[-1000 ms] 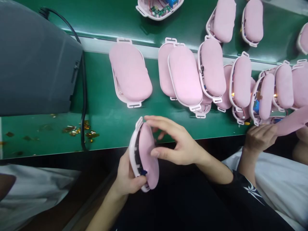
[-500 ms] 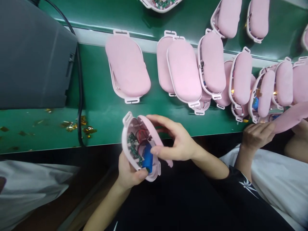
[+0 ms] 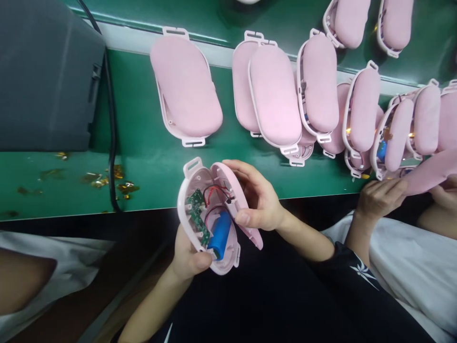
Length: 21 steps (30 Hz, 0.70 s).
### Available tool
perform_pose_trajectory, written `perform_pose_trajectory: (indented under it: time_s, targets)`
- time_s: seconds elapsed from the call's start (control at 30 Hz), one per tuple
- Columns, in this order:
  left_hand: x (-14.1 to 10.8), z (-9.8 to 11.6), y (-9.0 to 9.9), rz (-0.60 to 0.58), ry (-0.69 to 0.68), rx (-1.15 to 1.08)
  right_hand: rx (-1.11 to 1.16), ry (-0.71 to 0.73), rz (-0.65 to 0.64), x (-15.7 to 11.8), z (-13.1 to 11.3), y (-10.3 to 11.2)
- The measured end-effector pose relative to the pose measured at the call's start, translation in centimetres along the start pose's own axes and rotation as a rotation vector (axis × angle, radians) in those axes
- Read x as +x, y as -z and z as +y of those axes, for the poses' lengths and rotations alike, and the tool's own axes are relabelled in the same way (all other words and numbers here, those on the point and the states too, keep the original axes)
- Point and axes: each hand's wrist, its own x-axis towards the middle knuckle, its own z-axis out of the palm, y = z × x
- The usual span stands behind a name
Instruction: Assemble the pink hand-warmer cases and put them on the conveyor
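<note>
My left hand (image 3: 189,255) is closed around the lower end of a pink plastic casing half (image 3: 183,209), which has slotted lugs at its ends. Inside it lie a green circuit board (image 3: 197,215), a blue cylindrical battery (image 3: 220,234) and thin red and black wires (image 3: 211,190). The matching pink cover (image 3: 235,186) is tilted away to the right, joined to the inside by the wires. My right hand (image 3: 259,200) grips this cover by its outer side, thumb on the near edge and fingers behind. Both hands are in front of the green bench's near edge.
Several pink casings (image 3: 274,95) lie along the green bench (image 3: 135,166), some overlapping. A grey box (image 3: 43,81) and black cable (image 3: 111,143) stand at left, near gold tape scraps (image 3: 126,187). At right, a co-worker's hand (image 3: 380,200) holds a pink cover (image 3: 432,172).
My right hand has swung the cover wider from the casing half, so the board, wires and battery show more fully. The whole view has shifted slightly.
</note>
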Motion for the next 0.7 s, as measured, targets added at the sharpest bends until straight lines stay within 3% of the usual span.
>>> perform_pose_trajectory:
  time_s: [0.2, 0.4, 0.7]
  targets:
    - [0.3, 0.5, -0.9, -0.018, 0.044, -0.009, 0.012, 0.0, 0.033, -0.2, -0.2, -0.8]
    - [0.5, 0.5, -0.6, -0.038, 0.041, -0.038, -0.002, 0.027, 0.065, -0.1, -1.1, -1.0]
    - [1.2, 0.4, -0.4, -0.093, 0.008, 0.081, -0.3, 0.057, 0.043, -0.2, -2.4, -1.0]
